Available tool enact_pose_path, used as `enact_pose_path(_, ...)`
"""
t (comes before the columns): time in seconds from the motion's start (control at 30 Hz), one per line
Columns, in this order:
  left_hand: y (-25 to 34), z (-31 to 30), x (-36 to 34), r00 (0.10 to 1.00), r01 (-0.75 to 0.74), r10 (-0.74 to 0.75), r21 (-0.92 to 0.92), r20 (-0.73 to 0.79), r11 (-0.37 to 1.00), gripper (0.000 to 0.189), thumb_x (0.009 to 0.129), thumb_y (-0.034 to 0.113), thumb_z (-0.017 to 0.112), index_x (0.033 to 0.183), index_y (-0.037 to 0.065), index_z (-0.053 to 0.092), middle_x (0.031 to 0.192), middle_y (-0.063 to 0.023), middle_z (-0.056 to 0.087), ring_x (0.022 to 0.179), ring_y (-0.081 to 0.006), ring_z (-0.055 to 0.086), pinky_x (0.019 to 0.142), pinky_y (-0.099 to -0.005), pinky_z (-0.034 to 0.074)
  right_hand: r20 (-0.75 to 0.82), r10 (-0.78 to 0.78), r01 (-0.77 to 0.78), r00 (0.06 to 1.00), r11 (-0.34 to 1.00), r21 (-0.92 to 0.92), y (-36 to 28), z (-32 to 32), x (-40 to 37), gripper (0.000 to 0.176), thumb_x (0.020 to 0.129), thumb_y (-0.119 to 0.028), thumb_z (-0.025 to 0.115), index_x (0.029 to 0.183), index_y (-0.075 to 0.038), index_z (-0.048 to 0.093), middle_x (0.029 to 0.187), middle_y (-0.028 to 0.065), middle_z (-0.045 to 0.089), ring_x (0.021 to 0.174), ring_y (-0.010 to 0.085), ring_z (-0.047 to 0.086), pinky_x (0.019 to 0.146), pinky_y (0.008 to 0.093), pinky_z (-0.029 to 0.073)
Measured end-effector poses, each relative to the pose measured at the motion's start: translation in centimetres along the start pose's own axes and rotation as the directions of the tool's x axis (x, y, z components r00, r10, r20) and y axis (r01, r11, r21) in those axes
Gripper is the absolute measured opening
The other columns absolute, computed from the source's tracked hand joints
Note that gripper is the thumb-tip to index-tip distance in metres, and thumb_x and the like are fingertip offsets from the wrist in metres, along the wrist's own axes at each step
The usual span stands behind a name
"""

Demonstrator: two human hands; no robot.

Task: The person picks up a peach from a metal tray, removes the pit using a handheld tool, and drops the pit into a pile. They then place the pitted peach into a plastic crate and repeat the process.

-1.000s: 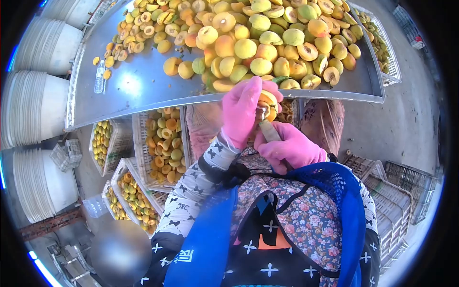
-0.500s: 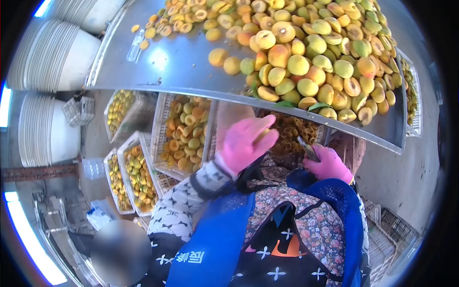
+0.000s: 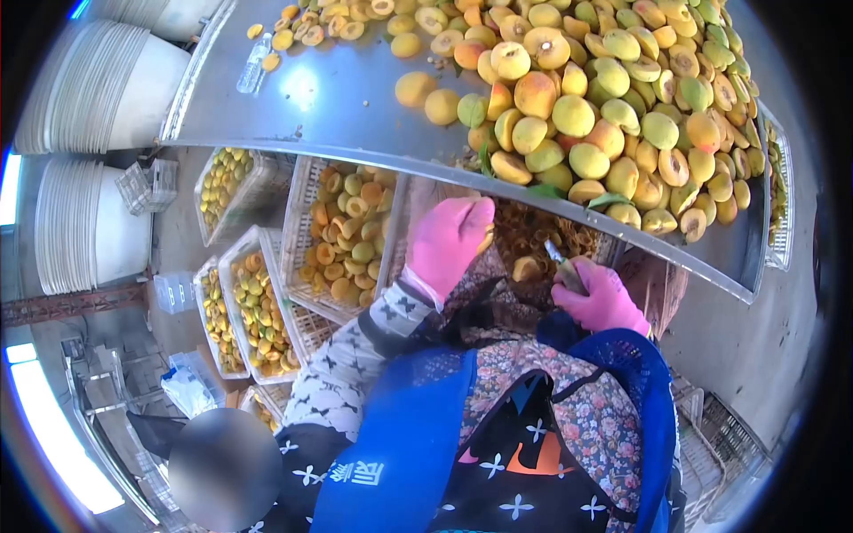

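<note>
My left hand (image 3: 451, 244), in a pink glove, is closed in front of the table's edge, with a yellow sliver of peach (image 3: 487, 238) showing past its fingers. The glove hides most of that fruit. My right hand (image 3: 602, 299), also gloved in pink, grips a small knife (image 3: 571, 277) whose metal tip points up and to the left. Between the two hands, a pale peach piece (image 3: 527, 269) shows over a crate of brownish peelings and scraps (image 3: 533, 233).
A metal table (image 3: 346, 124) bears a big heap of halved peaches (image 3: 613, 115) and a plastic bottle (image 3: 255, 67). White crates of peaches (image 3: 351, 235) stand on the floor to the left, near stacked white tubs (image 3: 71, 226). Another person (image 3: 222, 471) is at lower left.
My left hand has turned and its fingers have curled in. The pale peach piece now shows between my hands. My right hand has shifted slightly left and up with the knife.
</note>
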State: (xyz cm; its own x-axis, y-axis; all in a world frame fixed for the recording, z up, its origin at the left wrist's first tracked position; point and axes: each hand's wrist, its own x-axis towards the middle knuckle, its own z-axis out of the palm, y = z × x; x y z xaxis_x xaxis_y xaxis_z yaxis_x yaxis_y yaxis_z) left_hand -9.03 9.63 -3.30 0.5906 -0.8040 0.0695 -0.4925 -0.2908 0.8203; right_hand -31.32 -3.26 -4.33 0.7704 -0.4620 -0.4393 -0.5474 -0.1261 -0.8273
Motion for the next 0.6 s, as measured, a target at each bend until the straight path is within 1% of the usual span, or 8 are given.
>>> enact_pose_path(0.07,-1.5,-0.2,-0.3,0.999,-0.006,0.004,-0.053,-0.046,0.999,0.024,0.099,0.022,0.061,0.104,0.0,0.07,0.09,-0.0138,0.069,0.085,-0.0299,0.067,0.079,-0.0335,0.053,-0.001,0.032,-0.032,0.999,0.999,0.014,0.2,0.6,-0.4,0.028,0.083,-0.025,0.07,0.098,-0.003,0.061,0.08,0.0207,0.064,0.078,0.0411,0.063,0.07,0.0455,0.049)
enact_pose_path(0.17,-1.6,-5.6,0.3,0.929,0.367,-0.369,-0.228,0.036,0.902,0.034,0.082,0.021,0.075,0.113,0.009,0.07,0.097,-0.0105,0.069,0.09,-0.0263,0.067,0.082,-0.0337,0.055,-0.013,0.013,-0.014,1.0,1.0,-0.019,1.0,0.1,0.1,0.028,0.083,-0.025,0.07,0.098,-0.003,0.062,0.083,0.0213,0.065,0.082,0.0417,0.064,0.073,0.0457,0.049)
enact_pose_path(0.2,-6.3,-8.7,0.3,0.969,-0.247,0.221,0.422,0.112,0.872,0.045,0.077,0.02,0.077,0.12,0.012,0.069,0.098,-0.0096,0.069,0.092,-0.0279,0.067,0.086,-0.0352,0.055,-0.028,0.004,-0.005,1.0,1.0,-0.028,1.4,0.1,0.1,0.027,0.083,-0.025,0.07,0.098,-0.003,0.062,0.083,0.0213,0.065,0.083,0.0417,0.064,0.073,0.0455,0.05)
enact_pose_path(0.27,-5.8,-11.5,2.5,0.995,0.1,-0.104,0.249,0.006,0.963,0.052,0.08,0.025,0.075,0.129,0.012,0.063,0.114,-0.0133,0.065,0.106,-0.0305,0.063,0.094,-0.0394,0.052,-0.019,0.075,-0.075,0.997,0.997,-0.005,0.7,-0.1,-0.2,0.027,0.083,-0.024,0.07,0.098,-0.003,0.062,0.084,0.0206,0.066,0.083,0.04,0.065,0.073,0.0443,0.05)
enact_pose_path(0.33,-3.2,-11.5,6.9,0.969,0.204,-0.187,0.096,-0.16,0.974,0.055,0.082,0.024,0.073,0.133,0.01,0.06,0.128,-0.0154,0.06,0.116,-0.0331,0.059,0.1,-0.0418,0.049,0.006,0.108,-0.108,0.994,0.994,0.001,0.3,-0.3,0.0,0.027,0.082,-0.024,0.071,0.098,-0.003,0.063,0.083,0.0202,0.066,0.082,0.0389,0.065,0.073,0.0435,0.05)
enact_pose_path(0.4,-8.0,-9.9,13.1,0.981,-0.107,0.146,0.272,-0.128,0.956,0.064,0.081,0.023,0.071,0.142,0.013,0.052,0.145,-0.0163,0.048,0.13,-0.0374,0.049,0.109,-0.0455,0.042,-0.001,0.107,-0.107,0.994,0.994,0.011,-0.5,-0.3,-0.2,0.027,0.083,-0.024,0.071,0.099,-0.004,0.063,0.081,0.0183,0.065,0.078,0.0364,0.065,0.071,0.0413,0.05)
enact_pose_path(0.47,-12.3,-7.6,18.7,0.988,-0.111,0.142,0.35,-0.064,0.93,0.065,0.082,0.021,0.071,0.143,0.014,0.051,0.146,-0.0167,0.046,0.122,-0.0303,0.055,0.1,-0.0393,0.048,-0.006,0.158,-0.158,0.987,0.986,0.055,-2.1,-0.3,-1.0,0.027,0.084,-0.025,0.071,0.1,-0.004,0.063,0.08,0.0174,0.064,0.077,0.0357,0.065,0.071,0.0405,0.05)
enact_pose_path(0.6,-15.5,-5.2,23.5,0.994,-0.057,-0.007,0.563,0.111,0.825,0.075,0.075,0.029,0.073,0.145,0.019,0.048,0.142,-0.0177,0.049,0.123,-0.0328,0.055,0.1,-0.038,0.049,-0.087,0.134,-0.133,0.987,0.991,0.012,-1.6,0.5,-2.0,0.027,0.085,-0.026,0.07,0.1,-0.005,0.064,0.082,0.0173,0.066,0.077,0.0357,0.067,0.072,0.0404,0.051)
